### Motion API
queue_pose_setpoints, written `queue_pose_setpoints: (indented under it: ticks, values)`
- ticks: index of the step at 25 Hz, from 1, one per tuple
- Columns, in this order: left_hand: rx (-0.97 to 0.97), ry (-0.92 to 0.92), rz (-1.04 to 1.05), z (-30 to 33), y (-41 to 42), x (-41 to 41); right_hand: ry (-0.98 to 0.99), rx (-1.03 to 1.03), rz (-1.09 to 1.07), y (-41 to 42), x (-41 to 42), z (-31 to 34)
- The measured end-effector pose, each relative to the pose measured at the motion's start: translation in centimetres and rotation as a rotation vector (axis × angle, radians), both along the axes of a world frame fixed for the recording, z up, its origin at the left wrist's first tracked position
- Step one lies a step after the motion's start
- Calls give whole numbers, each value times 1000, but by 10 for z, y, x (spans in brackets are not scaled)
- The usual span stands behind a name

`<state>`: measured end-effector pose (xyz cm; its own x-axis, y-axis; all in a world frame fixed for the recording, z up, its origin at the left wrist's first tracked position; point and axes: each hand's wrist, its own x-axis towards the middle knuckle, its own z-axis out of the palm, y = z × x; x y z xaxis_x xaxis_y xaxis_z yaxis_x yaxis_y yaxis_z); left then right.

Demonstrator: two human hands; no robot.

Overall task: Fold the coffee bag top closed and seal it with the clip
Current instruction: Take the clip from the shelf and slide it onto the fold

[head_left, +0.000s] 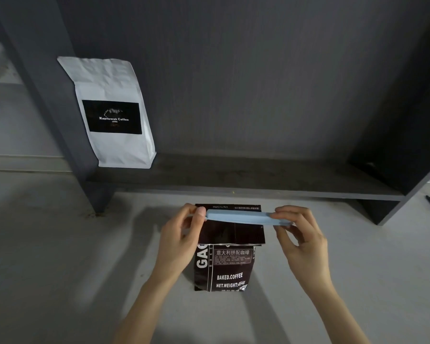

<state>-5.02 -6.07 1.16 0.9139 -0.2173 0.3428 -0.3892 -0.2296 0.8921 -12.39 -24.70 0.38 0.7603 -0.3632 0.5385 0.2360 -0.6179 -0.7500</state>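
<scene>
White coffee bag (112,112) stood on shelf (246,180) at left; left hand (184,234) pinched one end of blue clip (243,217); dark coffee bag (227,259) stood on tabletop (60,256), clip across its folded top; right hand (301,239) pinched the other end.

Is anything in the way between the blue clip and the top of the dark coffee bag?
Nothing visible is. The blue clip already lies across the folded top of the dark coffee bag, with the left hand pinching one end and the right hand the other.
</scene>
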Motion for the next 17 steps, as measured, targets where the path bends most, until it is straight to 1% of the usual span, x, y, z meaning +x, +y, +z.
queue_pose_setpoints:
  ticks: [3, 5, 8, 11, 15, 17]
  values:
    - [7, 4, 14, -4, -1, 3, 31, -112, 75, 2, -1, 2]
    - [-4, 18, 15, -7, -2, 3, 61, -138, 141, 4, -1, 2]
    - [-65, 65, -12, -8, 0, 2, 53, -172, 83, 5, 3, 4]
    - [-98, 123, -49, -6, 3, 2, 29, -163, 86, 5, 8, 1]
    - [-83, 145, -55, -4, 5, 3, 11, -135, 165, 9, 8, -3]
    - [-135, 216, -50, -6, 6, 3, 20, -114, 189, 11, 8, -4]
